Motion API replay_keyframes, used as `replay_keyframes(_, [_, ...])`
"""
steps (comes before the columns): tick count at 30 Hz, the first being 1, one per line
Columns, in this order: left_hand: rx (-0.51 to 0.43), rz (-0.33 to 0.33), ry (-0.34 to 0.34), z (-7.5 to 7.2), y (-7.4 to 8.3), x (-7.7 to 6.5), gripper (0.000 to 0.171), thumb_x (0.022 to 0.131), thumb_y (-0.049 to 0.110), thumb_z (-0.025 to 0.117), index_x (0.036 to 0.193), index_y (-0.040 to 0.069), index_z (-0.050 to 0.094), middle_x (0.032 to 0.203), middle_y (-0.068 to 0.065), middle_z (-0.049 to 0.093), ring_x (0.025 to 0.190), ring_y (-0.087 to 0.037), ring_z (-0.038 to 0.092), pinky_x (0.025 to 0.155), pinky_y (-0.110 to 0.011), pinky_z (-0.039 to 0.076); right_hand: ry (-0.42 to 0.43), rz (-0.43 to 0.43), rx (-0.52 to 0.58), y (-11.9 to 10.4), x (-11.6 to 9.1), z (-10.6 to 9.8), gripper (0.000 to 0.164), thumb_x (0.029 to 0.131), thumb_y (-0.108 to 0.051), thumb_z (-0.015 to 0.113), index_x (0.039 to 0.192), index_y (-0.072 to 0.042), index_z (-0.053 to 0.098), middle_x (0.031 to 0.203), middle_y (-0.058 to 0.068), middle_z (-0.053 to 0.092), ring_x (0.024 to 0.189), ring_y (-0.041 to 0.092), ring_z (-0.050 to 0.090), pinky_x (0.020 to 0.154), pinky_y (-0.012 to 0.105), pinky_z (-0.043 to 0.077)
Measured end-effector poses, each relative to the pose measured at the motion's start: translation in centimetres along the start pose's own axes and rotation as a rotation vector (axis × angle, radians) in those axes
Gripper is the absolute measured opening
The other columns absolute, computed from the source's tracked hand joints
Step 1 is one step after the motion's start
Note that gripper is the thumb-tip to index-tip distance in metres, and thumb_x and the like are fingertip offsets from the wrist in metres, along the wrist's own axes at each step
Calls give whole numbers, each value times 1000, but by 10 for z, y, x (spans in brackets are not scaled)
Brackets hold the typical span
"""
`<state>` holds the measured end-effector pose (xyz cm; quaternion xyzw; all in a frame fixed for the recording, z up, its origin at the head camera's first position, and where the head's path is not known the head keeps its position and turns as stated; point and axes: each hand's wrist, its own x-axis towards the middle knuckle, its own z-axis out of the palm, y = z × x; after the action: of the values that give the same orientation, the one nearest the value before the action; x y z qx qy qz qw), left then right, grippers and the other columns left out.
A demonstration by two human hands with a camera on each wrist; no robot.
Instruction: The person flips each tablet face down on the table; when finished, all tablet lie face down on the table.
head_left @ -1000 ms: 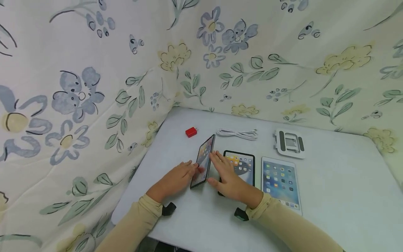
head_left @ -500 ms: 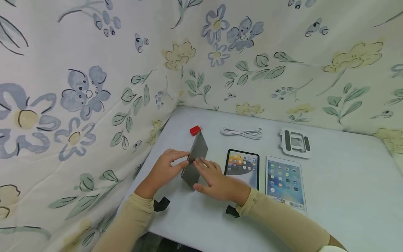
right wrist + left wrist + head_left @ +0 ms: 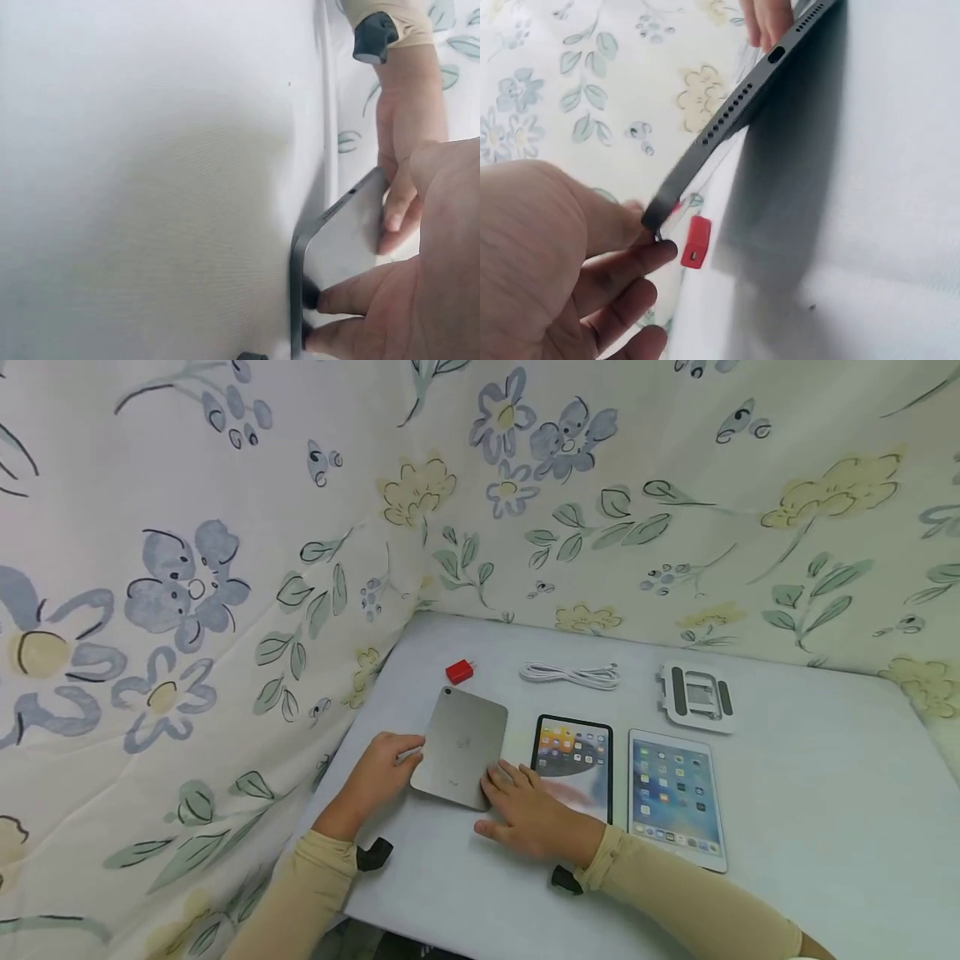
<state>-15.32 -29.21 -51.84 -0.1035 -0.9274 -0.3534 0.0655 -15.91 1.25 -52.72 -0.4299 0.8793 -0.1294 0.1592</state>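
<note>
- gray tablet, back side up, held tilted at the left part of the white desk; its left edge is raised and its right edge is low. a small round camera sits in its far left corner, a faint logo in the middle.
- left hand at the raised edge: thumb and forefinger pinch the tablet near a corner, the other fingers loosely bent beside it.
- right hand at the near right corner: fingers nearly straight and slightly spread, two fingertips touching the back, thumb held out to the side.
- black-rimmed tablet, screen up and lit with icons, just right of the gray one and partly covered by the right hand.
- white-rimmed tablet, also lit, lying farther right.
- red plug, just beyond the gray tablet.
- white cable, bundled, to the right of the plug.
- white stand with dark pads, folded flat, beyond the white-rimmed tablet.
- floral cloth, hanging behind the desk and along its left side.
</note>
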Motion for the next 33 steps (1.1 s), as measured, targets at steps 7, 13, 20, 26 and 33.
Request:
replay_keyframes(7, [69,-18,-32,10,3,7,27,103,4,69,127,-6,74,123,-20,75,119,-41,66,102,-56,53,17,-15,-56,1,-2,-1,86,109,-69,34,166,-3,37,174,15,27,159,36,22,128,57,14])
replay_keyframes(13, [145,-100,-97,22,5,5,35,107,15,66,134,-6,71,125,-20,74,116,-39,64,98,-54,54,21,-27,-80,0,-4,-1,84,110,-66,38,164,-2,39,173,17,28,159,38,23,127,58,16])
replay_keyframes(20, [222,-52,-111,21,6,4,30,107,15,65,130,-2,75,118,-17,77,111,-37,66,94,-53,56,19,-26,-123,-1,-5,-4,83,110,-65,37,164,-2,40,173,17,29,160,36,22,128,57,14])
replay_keyframes(26, [341,-37,-162,19,10,7,34,111,26,60,130,3,76,129,-16,74,122,-39,67,102,-56,54,22,-12,-122,1,-7,-5,83,110,-66,39,166,-4,37,174,14,27,161,36,18,128,57,13])
replay_keyframes(33, [337,-14,-244,17,26,6,71,114,49,45,160,-4,42,167,-22,38,154,-44,33,122,-61,30,93,42,-202,11,-15,1,86,109,-67,40,169,-6,31,176,14,21,162,37,14,128,60,13])
